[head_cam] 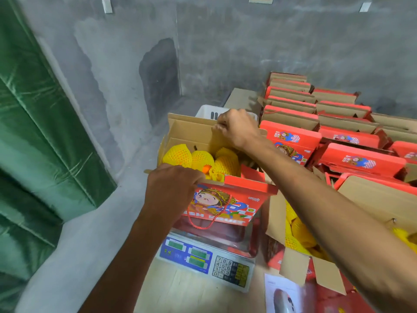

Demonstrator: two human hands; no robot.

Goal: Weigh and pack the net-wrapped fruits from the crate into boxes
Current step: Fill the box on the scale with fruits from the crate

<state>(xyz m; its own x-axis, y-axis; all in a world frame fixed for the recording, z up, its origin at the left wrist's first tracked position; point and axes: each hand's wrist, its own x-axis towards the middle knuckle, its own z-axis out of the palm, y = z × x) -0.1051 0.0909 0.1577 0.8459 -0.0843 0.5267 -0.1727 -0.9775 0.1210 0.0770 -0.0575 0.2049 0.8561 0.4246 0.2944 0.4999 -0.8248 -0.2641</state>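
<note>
Centre of frame: an open red gift box (225,199) with a cartoon print and red cord handle sits on the tray of an electronic scale (203,256), whose blue panel and keypad face the lower edge. Inside the box, several net-wrapped fruits (198,158) in yellow foam mesh — one bare orange patch shows between them. The left hand (171,186) grips the near flap, fingers curled over its edge. The right hand (237,128) reaches across to the far cardboard flap, fingertips pinched on its top edge. Behind that flap, the rim of a white crate (207,110). At right, rows of matching red boxes (352,141) with flaps up; lower right, another open box (297,236) holding more yellow-netted fruit. Green curtain (40,132) fills the left side — grey concrete wall (248,41) across the top.
</note>
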